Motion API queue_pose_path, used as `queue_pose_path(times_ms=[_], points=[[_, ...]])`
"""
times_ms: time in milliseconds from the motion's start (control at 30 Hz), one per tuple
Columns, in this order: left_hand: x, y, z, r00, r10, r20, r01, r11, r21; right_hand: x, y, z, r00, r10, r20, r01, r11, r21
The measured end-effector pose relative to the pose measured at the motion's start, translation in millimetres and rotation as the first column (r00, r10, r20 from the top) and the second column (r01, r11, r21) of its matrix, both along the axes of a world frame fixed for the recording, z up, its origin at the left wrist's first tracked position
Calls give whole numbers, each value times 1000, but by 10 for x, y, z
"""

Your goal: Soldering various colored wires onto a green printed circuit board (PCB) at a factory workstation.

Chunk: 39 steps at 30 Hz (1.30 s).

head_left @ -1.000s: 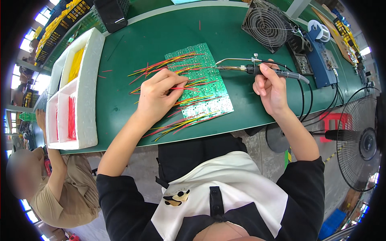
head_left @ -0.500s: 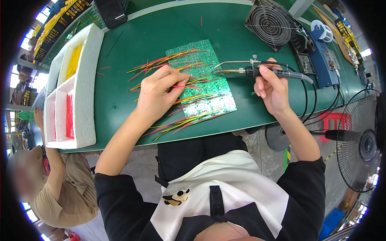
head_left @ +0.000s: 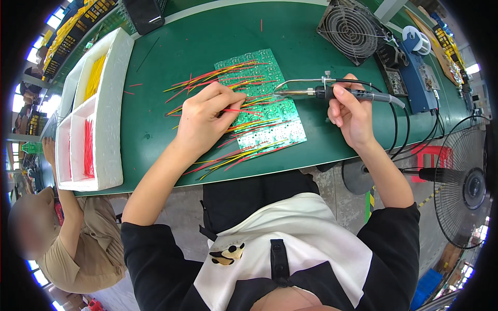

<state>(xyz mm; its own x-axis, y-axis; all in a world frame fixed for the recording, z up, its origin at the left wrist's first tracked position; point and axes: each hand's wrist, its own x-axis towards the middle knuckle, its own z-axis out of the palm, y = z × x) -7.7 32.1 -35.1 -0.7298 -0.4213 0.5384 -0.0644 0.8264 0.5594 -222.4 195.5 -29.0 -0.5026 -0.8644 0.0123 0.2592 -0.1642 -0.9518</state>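
A green circuit board panel [head_left: 293, 129] lies on the bench, with several red and yellow wires [head_left: 254, 150] set in rows across it and sticking out to its left. My left hand [head_left: 208, 110] rests over the panel's left edge, thumb and fingers pinched on a wire; a red wire [head_left: 241, 110] shows beside the fingertips, which partly hide what they grip. My right hand [head_left: 351, 109] is wrapped round the handle of a soldering iron [head_left: 324, 92]. The iron points left, its tip at the panel close to my left fingertips, with a thin curved metal tube above it.
A white foam box [head_left: 115, 109] of red and yellow wires stands at the left. At the back right are a fan with a round grille [head_left: 353, 32], a blue soldering station [head_left: 417, 78] and a solder spool [head_left: 415, 40]. Black cables [head_left: 397, 124] trail beside my right hand. A co-worker [head_left: 78, 243] sits left.
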Motion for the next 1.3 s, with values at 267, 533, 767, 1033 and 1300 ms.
queue_pose_path(times_ms=[267,533,767,1033,1300], points=[[3,-5,3,1000,2,4,-2,1000,-3,-10,12,34,995,-46,92,49,998,-39],[31,41,84,996,14,86,-16,1000,23,-30,90,55,990,-112,91,122,986,-110],[129,-20,284,998,54,45,-32,916,-401,90,268,39,979,-150,139,164,982,-94],[154,485,358,989,122,86,-118,992,-51,142,369,13,982,-138,130,152,983,-107],[81,484,165,991,76,112,-66,994,-93,147,413,-11,990,-82,114,95,988,-118]])
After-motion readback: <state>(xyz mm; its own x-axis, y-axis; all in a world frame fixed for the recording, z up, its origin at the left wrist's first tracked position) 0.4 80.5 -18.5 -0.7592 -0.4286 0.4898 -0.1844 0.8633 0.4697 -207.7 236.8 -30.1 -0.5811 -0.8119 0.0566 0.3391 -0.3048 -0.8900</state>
